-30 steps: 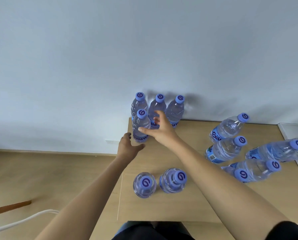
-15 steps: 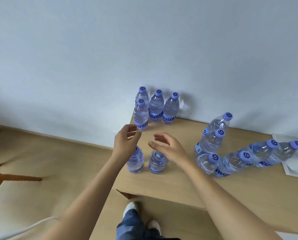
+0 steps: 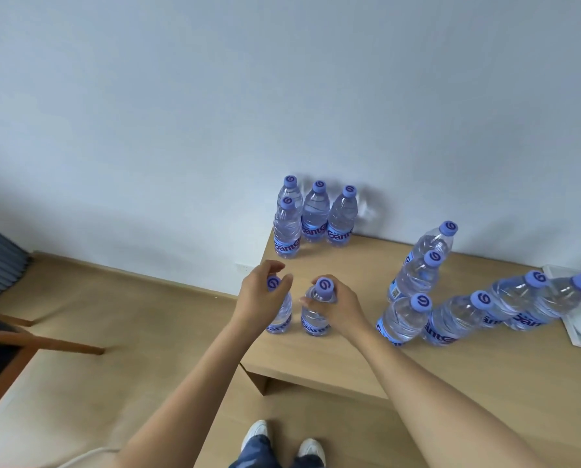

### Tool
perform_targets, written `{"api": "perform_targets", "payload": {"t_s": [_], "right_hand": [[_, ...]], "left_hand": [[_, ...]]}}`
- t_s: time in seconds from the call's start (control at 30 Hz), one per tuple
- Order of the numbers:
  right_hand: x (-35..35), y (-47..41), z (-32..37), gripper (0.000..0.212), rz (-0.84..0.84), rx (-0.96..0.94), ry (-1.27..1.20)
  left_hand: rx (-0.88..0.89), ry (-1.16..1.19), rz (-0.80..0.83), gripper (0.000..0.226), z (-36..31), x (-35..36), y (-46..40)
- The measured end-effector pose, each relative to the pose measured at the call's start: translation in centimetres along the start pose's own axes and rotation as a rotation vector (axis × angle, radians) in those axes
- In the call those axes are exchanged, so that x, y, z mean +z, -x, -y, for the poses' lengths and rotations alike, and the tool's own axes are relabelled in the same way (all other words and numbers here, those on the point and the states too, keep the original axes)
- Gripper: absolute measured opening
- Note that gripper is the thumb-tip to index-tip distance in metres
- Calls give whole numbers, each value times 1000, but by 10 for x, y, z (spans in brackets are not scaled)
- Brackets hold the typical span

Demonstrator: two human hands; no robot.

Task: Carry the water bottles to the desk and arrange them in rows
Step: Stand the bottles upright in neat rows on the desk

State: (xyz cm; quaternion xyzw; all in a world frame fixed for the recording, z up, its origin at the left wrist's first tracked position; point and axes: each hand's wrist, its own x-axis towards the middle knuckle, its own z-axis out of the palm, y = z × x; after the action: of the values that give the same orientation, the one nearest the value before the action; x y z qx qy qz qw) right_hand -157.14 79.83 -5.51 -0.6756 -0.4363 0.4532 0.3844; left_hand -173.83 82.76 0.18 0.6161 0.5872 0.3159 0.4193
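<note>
At frame centre, two bottles stand upright side by side on the bench (image 3: 333, 359), long axes vertical. The left hand (image 3: 260, 298) grasps the left bottle (image 3: 280, 315) at its neck from above; the right hand (image 3: 341, 307) grasps the right bottle (image 3: 314, 317) likewise, fingers curled round each. Each hand is nearest its own bottle. Count: twelve bottles; four in the rear group (image 3: 316, 214), two held, six at right (image 3: 451, 298).

12 clear blue-capped water bottles (image 3: 316, 214) upright on wooden desk (image 3: 349, 359) — 4 by wall
</note>
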Motion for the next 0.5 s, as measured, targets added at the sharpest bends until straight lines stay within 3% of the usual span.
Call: {"api": "perform_targets", "payload": {"t_s": [0.17, 0.33, 0.5], "right_hand": [[-16, 0, 19, 28, -15, -25, 25], [-45, 6, 73, 13, -32, -158, -32], [-70, 13, 140, 8, -10, -272, -126]], "left_hand": [[117, -139, 184, 35, -4, -9, -4], [246, -274, 382, 63, -18, -16, -11], [229, 45, 511, 70, -49, -17, -18]]}}
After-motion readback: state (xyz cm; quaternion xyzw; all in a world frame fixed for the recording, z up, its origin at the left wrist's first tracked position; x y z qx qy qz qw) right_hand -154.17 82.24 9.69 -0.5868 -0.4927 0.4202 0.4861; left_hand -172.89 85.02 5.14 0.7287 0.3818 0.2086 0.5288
